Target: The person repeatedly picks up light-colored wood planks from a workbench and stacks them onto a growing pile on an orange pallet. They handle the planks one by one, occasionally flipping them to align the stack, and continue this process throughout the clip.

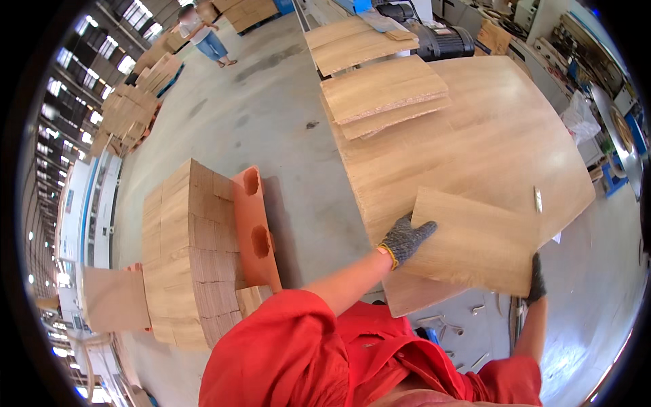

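A rectangular wood-grain board (479, 241) is held between my two hands, slightly tilted over the near end of a large wood-grain worktop (475, 146). My left hand (407, 240), in a dark grey knit glove with a yellow cuff edge, is closed on the board's left edge, its thumb over the top face. My right hand (537, 281), also in a dark glove, grips the right edge near the lower corner; its fingers are mostly hidden under the board. A small pale metallic strip (538, 199) shows just beyond the board's far right corner.
Several cut boards (385, 91) lie at the worktop's far left, near a black motor (444, 44). Left of me stands a tall board stack (180, 254) beside an orange pallet (259, 227). Scraps (444, 327) litter the floor. A person (203, 35) stands far off.
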Tool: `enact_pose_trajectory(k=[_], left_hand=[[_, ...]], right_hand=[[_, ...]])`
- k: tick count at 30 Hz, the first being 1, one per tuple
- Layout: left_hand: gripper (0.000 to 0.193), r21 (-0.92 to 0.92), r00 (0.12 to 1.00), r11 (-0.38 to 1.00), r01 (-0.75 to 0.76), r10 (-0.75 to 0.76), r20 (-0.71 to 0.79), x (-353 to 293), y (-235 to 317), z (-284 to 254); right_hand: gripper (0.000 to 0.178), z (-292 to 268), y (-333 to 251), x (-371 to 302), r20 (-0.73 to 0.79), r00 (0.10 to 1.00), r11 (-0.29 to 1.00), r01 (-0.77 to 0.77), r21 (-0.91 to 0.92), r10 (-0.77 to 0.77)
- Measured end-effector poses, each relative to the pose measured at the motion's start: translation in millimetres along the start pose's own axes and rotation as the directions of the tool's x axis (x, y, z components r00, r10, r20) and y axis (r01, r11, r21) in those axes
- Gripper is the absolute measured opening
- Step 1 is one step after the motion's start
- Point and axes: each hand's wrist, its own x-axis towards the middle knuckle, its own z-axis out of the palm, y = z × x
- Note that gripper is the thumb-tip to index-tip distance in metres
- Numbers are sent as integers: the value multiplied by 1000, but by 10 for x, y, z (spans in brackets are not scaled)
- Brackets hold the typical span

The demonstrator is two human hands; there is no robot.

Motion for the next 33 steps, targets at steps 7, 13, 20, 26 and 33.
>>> enact_pose_trajectory(k=[7, 13, 20, 26, 33], left_hand=[[56, 74, 968, 989, 130, -142, 205, -416, 113, -271], [67, 314, 992, 949, -28, -11, 122, -503, -170, -266], [72, 349, 988, 930, -113, 66, 142, 127, -55, -170], [53, 222, 989, 975, -24, -9, 148, -91, 144, -265], [51, 215, 978, 972, 96, -132, 160, -595, -9, -769]], right_hand=[[67, 258, 652, -1041, -111, 994, 991, 21, 132, -6], [65, 715, 403, -1362, -103, 994, 995, 52, 90, -43], [68, 972, 107, -1429, -70, 997, 1000, 27, 3, -27], [71, 879, 383, -1272, -113, 993, 999, 25, 25, -22], [63, 764, 1074, -1296, -55, 993, 989, -99, 108, 106]])
